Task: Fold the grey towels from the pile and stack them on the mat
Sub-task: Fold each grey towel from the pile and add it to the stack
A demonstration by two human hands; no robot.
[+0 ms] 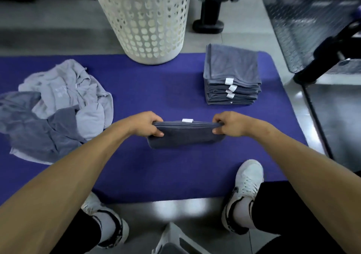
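Observation:
A folded dark grey towel (185, 136) with a white tag on its top edge hangs a little above the middle of the purple mat (156, 89). My left hand (145, 123) pinches its upper left corner and my right hand (227, 123) pinches its upper right corner. A neat stack of several folded grey towels (231, 74) stands on the mat's far right part. A loose pile of unfolded grey towels (56, 109) lies on the mat's left side.
A white perforated laundry basket (144, 19) stands at the mat's far edge. My two white shoes (245, 191) rest at the mat's near edge. Black machine legs (208, 19) and a metal ramp (304, 29) lie beyond and to the right.

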